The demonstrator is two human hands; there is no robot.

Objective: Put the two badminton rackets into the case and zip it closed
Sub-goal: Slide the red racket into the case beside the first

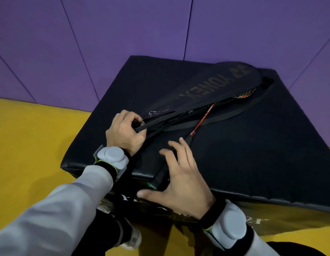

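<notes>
Black fabric is filling the middle of the head view: the racket case [203,89] is lying diagonally across a dark padded block [252,154], its wide end toward the far right corner and its narrow end pointing at the person. The left hand [123,133] is curling closed around that narrow end, fingers pinching the edge of the case's opening. The right hand [180,182] is spreading wide, fingers splayed and thumb stretched out to the left, palm pressing down over the dark grip of a racket [201,122] near the block's front edge. That racket's red shaft is running up from under the fingertips into the open side of the case, and a red and yellow strung head is showing in the gap at the far end. Whether a second racket is lying inside cannot be told. A black strap [234,112] is looping on the block just beside the case. Grey sleeves and grey wrist devices are showing on both arms. Yellow floor [31,145] and a purple padded wall [123,30] are surrounding the block.
</notes>
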